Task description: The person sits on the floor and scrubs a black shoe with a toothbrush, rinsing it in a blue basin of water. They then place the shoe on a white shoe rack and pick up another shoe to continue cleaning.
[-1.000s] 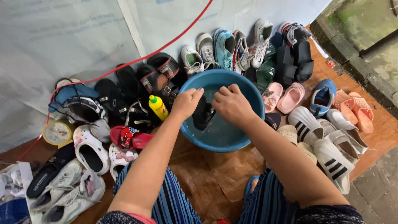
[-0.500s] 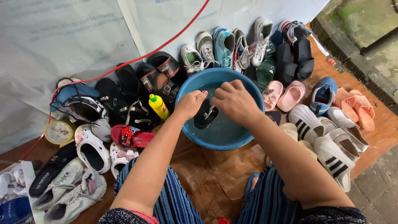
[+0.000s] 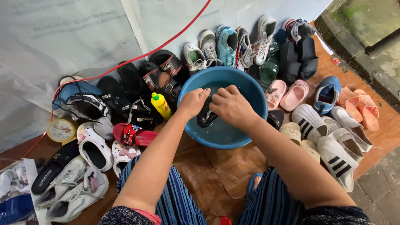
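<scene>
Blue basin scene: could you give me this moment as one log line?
left hand: on dark shoe | right hand: on dark shoe | shoe over water in blue basin | yellow bottle beside basin

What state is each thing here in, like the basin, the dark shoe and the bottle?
Blue basin: upright, holds shallow water.
Dark shoe: in the basin, partly in the water, gripped.
Left hand: closed on the shoe.
Right hand: closed on the shoe.
Yellow bottle: capped, beside the basin.
Pink sandals: side by side, untouched.
</scene>
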